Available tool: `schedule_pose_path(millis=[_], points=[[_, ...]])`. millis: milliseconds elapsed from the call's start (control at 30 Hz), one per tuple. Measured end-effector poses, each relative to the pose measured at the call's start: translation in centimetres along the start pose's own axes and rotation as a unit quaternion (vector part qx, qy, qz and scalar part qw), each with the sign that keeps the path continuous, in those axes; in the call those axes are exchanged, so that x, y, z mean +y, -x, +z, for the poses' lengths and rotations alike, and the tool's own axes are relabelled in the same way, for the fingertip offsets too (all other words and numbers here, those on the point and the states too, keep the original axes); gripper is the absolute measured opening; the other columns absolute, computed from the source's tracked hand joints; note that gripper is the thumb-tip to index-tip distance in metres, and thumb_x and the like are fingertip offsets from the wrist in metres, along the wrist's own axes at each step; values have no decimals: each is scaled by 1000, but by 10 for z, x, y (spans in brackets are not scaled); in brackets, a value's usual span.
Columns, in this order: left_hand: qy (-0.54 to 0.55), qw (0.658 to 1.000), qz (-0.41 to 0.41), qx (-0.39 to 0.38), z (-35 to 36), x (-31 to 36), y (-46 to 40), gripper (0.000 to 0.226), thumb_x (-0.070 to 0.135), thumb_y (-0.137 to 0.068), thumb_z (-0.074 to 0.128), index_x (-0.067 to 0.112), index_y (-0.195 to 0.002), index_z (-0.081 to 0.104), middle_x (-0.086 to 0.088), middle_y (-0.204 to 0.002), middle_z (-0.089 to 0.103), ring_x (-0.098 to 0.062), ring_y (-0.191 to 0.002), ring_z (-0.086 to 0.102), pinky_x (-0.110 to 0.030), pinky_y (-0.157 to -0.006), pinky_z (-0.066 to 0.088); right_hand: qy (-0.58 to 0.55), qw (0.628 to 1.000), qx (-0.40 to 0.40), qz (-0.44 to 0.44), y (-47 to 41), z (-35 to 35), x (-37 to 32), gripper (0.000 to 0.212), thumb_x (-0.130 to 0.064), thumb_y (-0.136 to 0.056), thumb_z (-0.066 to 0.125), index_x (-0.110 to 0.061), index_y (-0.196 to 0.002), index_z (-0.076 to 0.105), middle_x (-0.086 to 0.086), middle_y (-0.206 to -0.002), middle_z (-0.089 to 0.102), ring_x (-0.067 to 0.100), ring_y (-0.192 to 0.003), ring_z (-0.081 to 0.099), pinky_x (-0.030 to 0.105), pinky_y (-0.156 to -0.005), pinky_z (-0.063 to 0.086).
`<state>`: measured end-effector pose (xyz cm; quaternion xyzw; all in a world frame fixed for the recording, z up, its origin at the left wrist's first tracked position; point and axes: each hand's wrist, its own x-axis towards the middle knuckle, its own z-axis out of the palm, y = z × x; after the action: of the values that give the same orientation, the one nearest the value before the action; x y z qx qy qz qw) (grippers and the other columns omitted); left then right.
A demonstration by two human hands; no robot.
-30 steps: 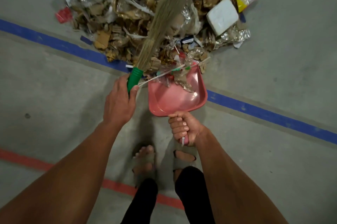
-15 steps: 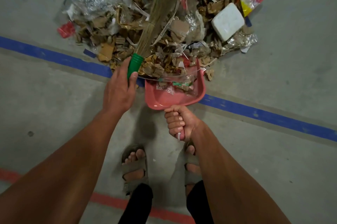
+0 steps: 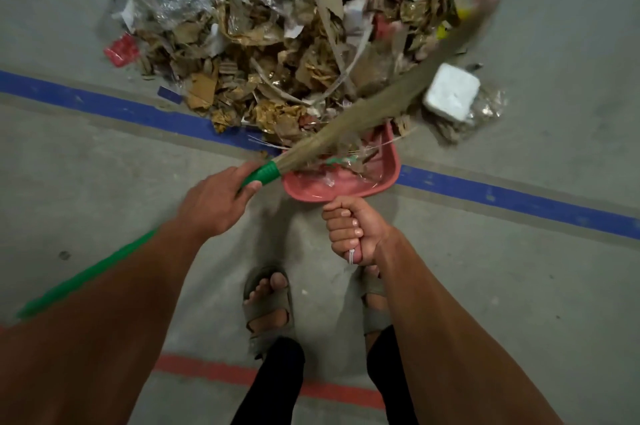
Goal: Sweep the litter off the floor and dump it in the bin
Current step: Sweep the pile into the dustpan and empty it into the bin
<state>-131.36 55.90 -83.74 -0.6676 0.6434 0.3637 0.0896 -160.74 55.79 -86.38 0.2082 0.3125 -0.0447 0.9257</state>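
Note:
A big pile of litter of torn cardboard, plastic wrap and paper lies on the concrete floor ahead. My left hand grips the green handle of a grass broom, whose bristles slant up to the right across the pile's near edge, blurred. My right hand grips the handle of a pink dustpan, which sits on the floor with its mouth against the pile and a few scraps inside. A white foam block lies at the pile's right edge. No bin is in view.
A blue floor line runs under the pile and dustpan, and a red line crosses near my feet. My sandalled feet stand just behind the dustpan. Bare concrete lies left and right.
The broom head has swung from pointing straight up over the pile to slanting to the right across its near edge. The dustpan sits against the pile, with my feet stepped closer behind it.

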Motion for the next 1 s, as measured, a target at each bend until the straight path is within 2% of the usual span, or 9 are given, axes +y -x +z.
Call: schedule_pose_path(millis=[100,233,333,467,533,667,833,900,1000], points=[[13,999,9,41,-6,-3,14,43,50,-108,38,43,-150,35,-2,-127,64,-27,-104,64,-47,-81,55,16,1000,14,-6,5,-2,11,41,-20,-97,44,-27,-61,26,-12,-42,18,5,-31,14,20,-31,17],[11,995,-43,93,-13,-20,11,45,49,-108,39,41,-151,34,-6,-127,62,-33,-106,63,-50,-83,54,8,1000,-1,-3,9,-12,19,42,-19,-97,45,-27,-60,27,-12,-41,18,5,-31,15,20,-31,19],[-1,997,-58,60,-10,-37,2,47,50,-107,40,40,-153,32,-10,-130,61,-35,-110,62,-51,-87,54,13,1000,3,-10,7,-12,21,42,-19,-96,47,-27,-60,27,-12,-41,20,5,-30,16,20,-32,17],[-2,1000,-15,-26,-1,-34,1,49,50,-107,41,42,-155,33,-9,-136,61,-32,-116,61,-49,-91,53,17,1000,6,-22,-1,-8,23,43,-18,-95,48,-27,-59,26,-12,-40,19,5,-30,15,19,-32,16],[9,1000,3,-23,-1,-27,7,48,52,-107,40,44,-155,34,-6,-134,62,-31,-115,61,-50,-91,53,12,1000,-2,-24,-3,-8,26,44,-18,-94,51,-27,-59,26,-11,-40,19,5,-30,16,19,-32,16],[41,998,14,44,-6,-15,21,46,52,-108,38,45,-153,35,-2,-123,63,-28,-106,61,-48,-84,53,15,999,-3,-34,-1,-10,34,43,-18,-94,50,-26,-60,25,-11,-41,19,5,-30,17,19,-31,19],[19,994,-35,100,-15,-10,1,49,52,-108,37,42,-156,31,-8,-133,61,-34,-113,61,-53,-88,53,23,999,4,-32,5,-14,34,43,-19,-96,44,-26,-58,26,-11,-41,17,5,-30,15,19,-30,18],[-1,996,-45,82,-14,-12,-13,50,54,-108,35,42,-156,30,-11,-134,60,-37,-115,60,-54,-89,53,24,999,7,-30,7,-13,32,42,-19,-96,43,-26,-58,26,-11,-41,16,5,-30,14,19,-30,18],[-8,999,-31,12,-5,-12,-20,51,55,-107,35,43,-157,30,-12,-140,59,-37,-119,59,-53,-92,52,24,999,15,-33,9,-13,30,42,-18,-95,46,-27,-60,25,-11,-42,16,5,-30,14,19,-30,18]])
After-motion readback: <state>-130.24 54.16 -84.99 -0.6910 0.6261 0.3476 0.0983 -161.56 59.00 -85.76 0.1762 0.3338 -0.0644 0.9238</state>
